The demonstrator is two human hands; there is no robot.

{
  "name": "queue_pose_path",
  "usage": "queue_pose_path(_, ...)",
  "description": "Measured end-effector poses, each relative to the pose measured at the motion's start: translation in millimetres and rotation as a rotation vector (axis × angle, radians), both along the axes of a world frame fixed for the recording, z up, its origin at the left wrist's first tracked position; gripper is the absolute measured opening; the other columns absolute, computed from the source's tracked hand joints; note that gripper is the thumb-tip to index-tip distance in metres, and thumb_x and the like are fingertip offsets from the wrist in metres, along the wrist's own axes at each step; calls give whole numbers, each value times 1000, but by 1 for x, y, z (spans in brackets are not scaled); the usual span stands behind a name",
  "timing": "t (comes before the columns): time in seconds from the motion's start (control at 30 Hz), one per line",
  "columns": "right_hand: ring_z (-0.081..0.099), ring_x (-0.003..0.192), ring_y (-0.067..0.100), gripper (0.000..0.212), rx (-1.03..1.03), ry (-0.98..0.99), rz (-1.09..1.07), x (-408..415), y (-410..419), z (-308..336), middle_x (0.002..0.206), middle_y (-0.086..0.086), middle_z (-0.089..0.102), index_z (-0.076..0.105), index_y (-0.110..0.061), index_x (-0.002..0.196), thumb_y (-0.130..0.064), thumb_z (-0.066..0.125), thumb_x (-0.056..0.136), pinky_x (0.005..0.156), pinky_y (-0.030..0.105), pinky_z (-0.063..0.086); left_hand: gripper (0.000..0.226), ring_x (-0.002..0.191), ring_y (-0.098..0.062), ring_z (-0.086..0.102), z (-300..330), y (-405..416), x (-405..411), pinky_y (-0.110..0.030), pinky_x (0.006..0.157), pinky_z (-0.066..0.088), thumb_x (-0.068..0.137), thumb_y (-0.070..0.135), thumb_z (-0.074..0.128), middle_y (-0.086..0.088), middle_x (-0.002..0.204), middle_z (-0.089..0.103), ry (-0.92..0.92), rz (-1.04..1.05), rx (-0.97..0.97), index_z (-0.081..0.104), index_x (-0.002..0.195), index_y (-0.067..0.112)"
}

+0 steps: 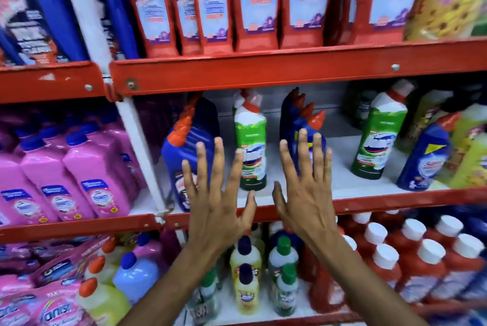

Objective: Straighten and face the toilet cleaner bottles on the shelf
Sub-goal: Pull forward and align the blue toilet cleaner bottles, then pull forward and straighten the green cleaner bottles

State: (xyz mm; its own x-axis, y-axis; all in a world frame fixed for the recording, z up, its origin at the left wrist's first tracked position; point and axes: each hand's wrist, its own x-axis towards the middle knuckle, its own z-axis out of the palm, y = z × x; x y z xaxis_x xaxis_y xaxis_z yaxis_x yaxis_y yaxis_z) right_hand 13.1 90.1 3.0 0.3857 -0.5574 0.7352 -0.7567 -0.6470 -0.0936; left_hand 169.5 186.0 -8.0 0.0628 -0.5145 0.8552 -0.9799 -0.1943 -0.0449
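Observation:
On the middle white shelf (pixel 340 183) stand angled-neck toilet cleaner bottles. A blue one with an orange cap (pixel 176 157) is at the left, a green and white one (pixel 250 146) in the middle, another blue one (pixel 297 128) just right of it. Further right stand a second green bottle (pixel 379 133) and a blue bottle (pixel 421 159). My left hand (pixel 218 194) is raised with fingers spread in front of the left blue bottle. My right hand (pixel 305 186) is spread in front of the middle blue bottle. Neither hand holds anything.
Red refill pouches (pixel 253 1) fill the top shelf. Pink bottles (pixel 89 170) stand in the bay to the left. Yellow bottles (pixel 471 149) crowd the right end. Below are small green and yellow bottles (pixel 247 288) and red bottles with white caps (pixel 411 267). Red shelf rails (pixel 290 72) frame each level.

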Motion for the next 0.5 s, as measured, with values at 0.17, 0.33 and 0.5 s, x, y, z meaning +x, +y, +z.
queue_pose_path(0.17,5,154,48,87,47,28,-146,-68,-32,-1,166,27,10,20,-12,159,-32,58,83,120,68,16,84,160,-47,11,-1,-45,-54,-75,123,16,90,48,58,-16,172,19,-79,-66,138,26,162,17)
queue_pose_path(0.33,6,156,43,82,124,-57,-131,-127,-68,-1,167,26,6,17,-8,158,-28,53,87,123,59,21,83,160,-44,13,4,-90,-110,-71,124,21,90,39,61,-16,172,18,-99,-231,210,27,161,12)
queue_pose_path(0.5,16,156,33,81,288,-218,-31,-158,-101,-2,169,19,7,14,-4,158,-19,56,91,124,43,28,78,158,-40,21,9,-138,-156,-64,124,30,92,33,59,-17,169,28,-69,-342,283,29,160,9)
